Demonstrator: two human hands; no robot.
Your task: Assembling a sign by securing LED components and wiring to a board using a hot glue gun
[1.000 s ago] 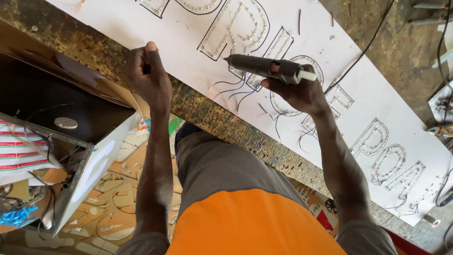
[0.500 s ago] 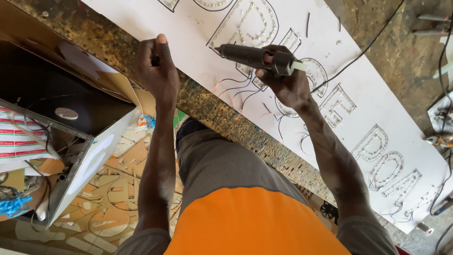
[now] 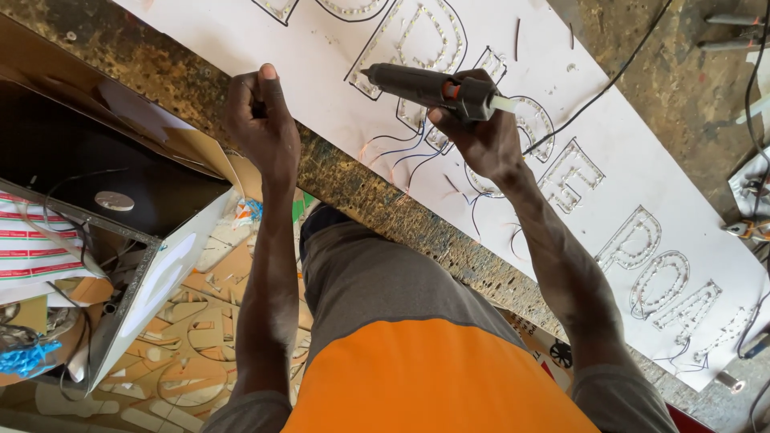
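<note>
A dark glue gun (image 3: 425, 86) with a pale glue stick poking from its rear is held above the white sign board (image 3: 658, 160), its nozzle pointing left over the outlined letters studded with small lights. The right hand (image 3: 481, 132) is wrapped around the gun's handle. The left hand (image 3: 261, 120) is curled into a loose fist at the board's near edge, over the worn, speckled bench (image 3: 385, 196); whether it grips anything cannot be told. Thin wires (image 3: 401, 152) trail from the letters.

A rough, stained bench (image 3: 377, 200) is carrying a long white sign board (image 3: 642, 160) with outlined letters, thin wires (image 3: 417, 152) lying across it, tools (image 3: 734, 20) sitting beside it.
</note>
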